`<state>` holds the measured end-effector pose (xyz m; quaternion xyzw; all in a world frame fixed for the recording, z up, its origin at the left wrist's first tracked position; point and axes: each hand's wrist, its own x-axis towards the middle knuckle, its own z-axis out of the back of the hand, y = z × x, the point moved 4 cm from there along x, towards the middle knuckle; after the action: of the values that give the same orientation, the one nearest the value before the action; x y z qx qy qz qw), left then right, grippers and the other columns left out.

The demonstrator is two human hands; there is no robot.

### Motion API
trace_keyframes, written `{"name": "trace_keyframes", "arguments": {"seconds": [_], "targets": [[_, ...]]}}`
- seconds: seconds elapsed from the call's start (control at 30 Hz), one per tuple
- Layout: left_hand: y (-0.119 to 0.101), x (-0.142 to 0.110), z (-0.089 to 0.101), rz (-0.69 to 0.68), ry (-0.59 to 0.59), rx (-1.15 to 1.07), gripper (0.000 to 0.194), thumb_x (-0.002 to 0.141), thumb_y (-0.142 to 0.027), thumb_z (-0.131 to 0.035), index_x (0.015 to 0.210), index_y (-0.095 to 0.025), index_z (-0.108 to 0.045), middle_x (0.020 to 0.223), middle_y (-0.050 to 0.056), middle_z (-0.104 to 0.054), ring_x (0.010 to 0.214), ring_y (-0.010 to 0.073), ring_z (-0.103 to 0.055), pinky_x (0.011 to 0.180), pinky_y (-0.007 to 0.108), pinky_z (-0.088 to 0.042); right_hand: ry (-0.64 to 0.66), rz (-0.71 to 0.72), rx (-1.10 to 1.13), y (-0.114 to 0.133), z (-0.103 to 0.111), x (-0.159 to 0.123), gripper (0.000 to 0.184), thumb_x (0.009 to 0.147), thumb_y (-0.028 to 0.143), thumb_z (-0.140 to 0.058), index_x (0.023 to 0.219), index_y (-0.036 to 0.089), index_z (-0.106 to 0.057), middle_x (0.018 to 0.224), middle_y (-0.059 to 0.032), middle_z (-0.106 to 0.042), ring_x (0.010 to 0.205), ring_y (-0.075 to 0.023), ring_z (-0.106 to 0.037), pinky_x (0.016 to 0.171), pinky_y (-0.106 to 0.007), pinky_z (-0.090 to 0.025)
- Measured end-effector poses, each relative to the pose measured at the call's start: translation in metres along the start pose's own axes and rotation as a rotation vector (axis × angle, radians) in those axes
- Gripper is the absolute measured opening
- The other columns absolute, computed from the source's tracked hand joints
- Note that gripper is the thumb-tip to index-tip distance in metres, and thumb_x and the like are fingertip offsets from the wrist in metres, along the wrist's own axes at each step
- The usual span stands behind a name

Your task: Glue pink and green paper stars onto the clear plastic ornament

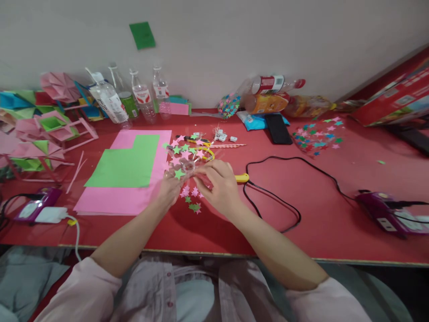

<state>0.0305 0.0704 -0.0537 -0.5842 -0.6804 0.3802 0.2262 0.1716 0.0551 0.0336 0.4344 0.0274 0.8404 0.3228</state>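
- Red table [328,214] beneath.
- Starred plastic [185,155]: between and just beyond both hands; long axis unclear.
- Right hand [219,185]: pinching its near right side.
- Left hand [170,188]: gripping its near left edge.
- Ring [188,167]: near side, closer to right fingertips.

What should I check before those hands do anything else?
1. Left hand supporting the star-covered clear piece: ok.
2. Right hand firmly gripping that piece: cannot tell; its fingertips are at the piece, but the grip is unclear.
3. Table under the hands free of loose stars: not ok; pink and green ones lie there.
4. Black cord well away from the right forearm: not ok; its loop runs up to the forearm's edge in this view.
5. Yellow-handled tool switched off: cannot tell.
6. Green sheet lying flat: ok.
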Motion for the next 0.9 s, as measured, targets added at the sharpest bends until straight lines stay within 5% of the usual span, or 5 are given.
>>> {"name": "trace_keyframes", "arguments": {"seconds": [0.23, 0.63, 0.9], "targets": [[-0.011, -0.007, -0.017, -0.062, 0.105, 0.038, 0.03, 0.058, -0.01, -0.076, 0.084, -0.019, -0.062, 0.082, -0.001, -0.067, 0.076, 0.0109, -0.064, 0.074, 0.023, -0.05, -0.001, 0.041, -0.049, -0.002, -0.004, -0.001, 0.006, 0.086, 0.018, -0.056, 0.086, 0.02, -0.062, 0.083, -0.002, -0.062, 0.082, -0.016, -0.056, 0.073, -0.031, -0.037], [-0.009, -0.006, -0.014, -0.06, 0.151, 0.061, 0.034, 0.055, -0.016, -0.081, 0.085, -0.02, -0.065, 0.084, 0.001, -0.07, 0.081, 0.0138, -0.067, 0.079, 0.026, -0.052, 0.023, 0.129, -0.066, 0.0, -0.004, -0.001, 0.013, 0.091, 0.02, -0.052, 0.087, 0.018, -0.064, 0.079, -0.0031, -0.063, 0.077, -0.015, -0.054, 0.07, -0.03, -0.035], [-0.005, -0.003, -0.003, -0.017, 0.071, 0.077, 0.037, 0.053, -0.015, -0.081, 0.084, -0.019, -0.061, 0.079, 0.0, -0.069, 0.078, 0.0154, -0.067, 0.084, 0.032, -0.051, 0.117, 0.025, 0.022, -0.007, -0.008, 0.0, 0.018, 0.092, 0.019, -0.047, 0.08, 0.019, -0.061, 0.079, -0.0032, -0.063, 0.078, -0.0161, -0.055, 0.071, -0.031, -0.035]]}}
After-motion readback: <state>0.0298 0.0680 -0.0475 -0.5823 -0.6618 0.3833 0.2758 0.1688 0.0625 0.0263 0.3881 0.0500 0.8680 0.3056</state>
